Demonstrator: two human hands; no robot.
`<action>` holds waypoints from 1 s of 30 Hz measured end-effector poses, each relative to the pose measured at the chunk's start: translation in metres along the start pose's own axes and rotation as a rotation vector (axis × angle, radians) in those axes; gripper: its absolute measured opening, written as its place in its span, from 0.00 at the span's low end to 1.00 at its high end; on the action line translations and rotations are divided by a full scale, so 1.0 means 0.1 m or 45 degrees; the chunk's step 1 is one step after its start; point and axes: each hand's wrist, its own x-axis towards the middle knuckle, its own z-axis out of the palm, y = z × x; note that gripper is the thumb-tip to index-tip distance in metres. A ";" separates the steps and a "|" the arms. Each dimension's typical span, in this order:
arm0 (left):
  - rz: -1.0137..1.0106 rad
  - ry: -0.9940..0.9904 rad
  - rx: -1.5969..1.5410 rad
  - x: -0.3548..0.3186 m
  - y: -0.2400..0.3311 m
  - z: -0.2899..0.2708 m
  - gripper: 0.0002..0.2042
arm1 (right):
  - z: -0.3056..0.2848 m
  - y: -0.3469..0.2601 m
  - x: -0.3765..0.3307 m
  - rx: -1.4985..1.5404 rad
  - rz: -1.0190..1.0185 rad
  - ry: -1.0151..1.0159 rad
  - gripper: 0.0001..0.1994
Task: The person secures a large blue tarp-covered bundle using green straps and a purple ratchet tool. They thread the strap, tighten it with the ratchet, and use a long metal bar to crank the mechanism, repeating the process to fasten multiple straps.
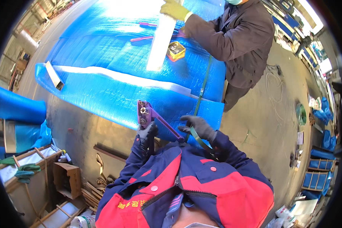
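My left hand (146, 133), in a dark glove, is closed round a purple strapping tensioner (144, 111). The tool's long lever slants down to the right toward my chest. My right hand (201, 127), also gloved, grips a green strap (196, 136), whose loose part bends down beside my sleeve. More green strapping (205, 79) runs over a large bundle wrapped in blue bubble film (114, 91) in front of me, with a small metal buckle (201, 92) on it near the close edge. Both hands are just off the bundle's near side.
Across the bundle a co-worker in a brown jacket (239, 41) holds a long white strip (161, 49) with a yellow-gloved hand. A yellow box of metal pieces (176, 51) and a pink-handled tool (142, 38) lie on the film. Crates (34, 167) and a cardboard box (67, 179) stand lower left.
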 end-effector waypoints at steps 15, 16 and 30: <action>-0.199 -0.292 0.021 1.78 -0.21 0.41 0.25 | 0.52 0.03 1.12 0.267 -0.193 0.538 0.20; -0.016 -0.393 0.170 1.92 -0.28 0.34 0.27 | 0.44 -0.06 1.13 0.084 -0.209 0.526 0.18; 1.653 -0.593 1.659 0.26 1.67 1.76 0.32 | -0.88 -0.74 -0.41 0.532 -0.615 0.604 0.16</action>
